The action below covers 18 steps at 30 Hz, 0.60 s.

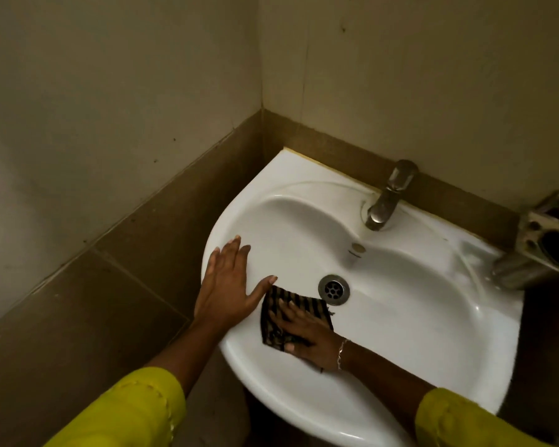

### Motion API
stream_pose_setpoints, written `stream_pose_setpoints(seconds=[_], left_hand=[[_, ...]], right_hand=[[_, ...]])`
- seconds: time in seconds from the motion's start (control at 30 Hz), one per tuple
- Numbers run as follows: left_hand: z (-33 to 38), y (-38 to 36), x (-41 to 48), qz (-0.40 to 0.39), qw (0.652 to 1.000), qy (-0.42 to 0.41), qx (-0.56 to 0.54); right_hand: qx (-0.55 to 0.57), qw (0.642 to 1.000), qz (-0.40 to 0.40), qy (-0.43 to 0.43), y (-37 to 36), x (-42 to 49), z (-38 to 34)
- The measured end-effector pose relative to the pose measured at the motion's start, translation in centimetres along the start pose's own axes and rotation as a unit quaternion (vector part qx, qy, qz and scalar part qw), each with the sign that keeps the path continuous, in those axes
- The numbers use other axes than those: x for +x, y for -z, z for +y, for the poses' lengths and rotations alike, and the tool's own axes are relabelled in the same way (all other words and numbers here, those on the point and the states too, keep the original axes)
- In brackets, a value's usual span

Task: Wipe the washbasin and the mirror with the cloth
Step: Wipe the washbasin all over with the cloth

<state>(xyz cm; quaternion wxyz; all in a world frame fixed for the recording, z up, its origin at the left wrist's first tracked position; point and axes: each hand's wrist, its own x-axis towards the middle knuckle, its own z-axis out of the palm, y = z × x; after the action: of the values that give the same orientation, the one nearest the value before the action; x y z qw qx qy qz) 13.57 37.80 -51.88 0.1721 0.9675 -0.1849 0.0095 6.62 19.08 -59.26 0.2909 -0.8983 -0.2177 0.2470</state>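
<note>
White washbasin [400, 317]: fills the lower right of the frame, set in a wall corner.
Cloth [273, 327]: dark, striped, flat on the bowl's left slope, just beside the drain [334, 289].
Right hand [310, 340]: fingers straight, pressing the cloth.
Left hand [226, 285]: fingers spread flat on the left rim.

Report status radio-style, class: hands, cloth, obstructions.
Left hand flat on washbasin rim, open. Right hand pressing striped cloth into bowl beside drain. Tap apart from cloth; mirror not in view.
</note>
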Motion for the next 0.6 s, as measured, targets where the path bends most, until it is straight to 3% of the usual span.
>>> stream_pose_setpoints(seconds=[0.2,0.47,0.53,0.6], left_hand=[[0.2,0.0,0.1,-0.04,0.998,0.002,0.053],[0.1,-0.2,0.1,-0.073,0.993,0.015,0.086],[0.1,-0.1,0.1,-0.068,0.994,0.016,0.087],[0.1,-0.1,0.1,-0.066,0.994,0.017,0.088]], right_hand=[[-0.002,0.998,-0.068,0.002,1.1,-5.5,1.8],[-0.157,0.974,-0.139,-0.081,4.2,-8.6,5.9],[-0.247,0.963,-0.077,-0.077,4.9,-9.0,7.0],[-0.269,0.951,-0.044,-0.143,5.4,-8.7,8.4]])
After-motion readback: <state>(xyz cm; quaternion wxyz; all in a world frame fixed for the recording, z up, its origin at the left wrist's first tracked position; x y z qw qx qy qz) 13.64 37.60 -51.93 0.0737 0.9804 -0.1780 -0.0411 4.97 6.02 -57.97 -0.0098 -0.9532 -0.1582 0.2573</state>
